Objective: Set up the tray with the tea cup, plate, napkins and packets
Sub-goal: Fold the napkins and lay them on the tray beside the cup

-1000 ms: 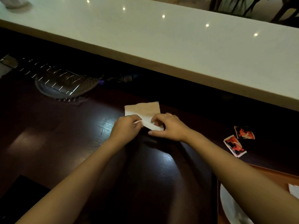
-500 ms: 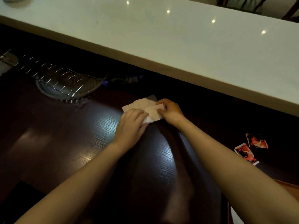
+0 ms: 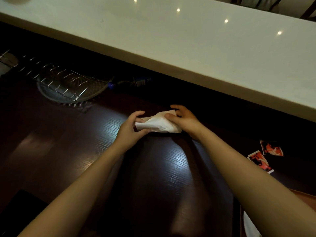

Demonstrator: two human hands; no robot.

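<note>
On dark table (image 3: 85, 151), napkin (image 3: 158, 124) between both hands' grip

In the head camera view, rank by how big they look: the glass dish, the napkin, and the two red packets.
1. glass dish, largest.
2. napkin, held by left hand and right hand.
3. red packets: smallest, alike in size, unranked.

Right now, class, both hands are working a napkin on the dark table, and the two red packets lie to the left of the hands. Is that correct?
Not quite. The head view shows the two red packets lying to the right of the hands. The left hand and right hand do hold the napkin over the dark table.
</note>
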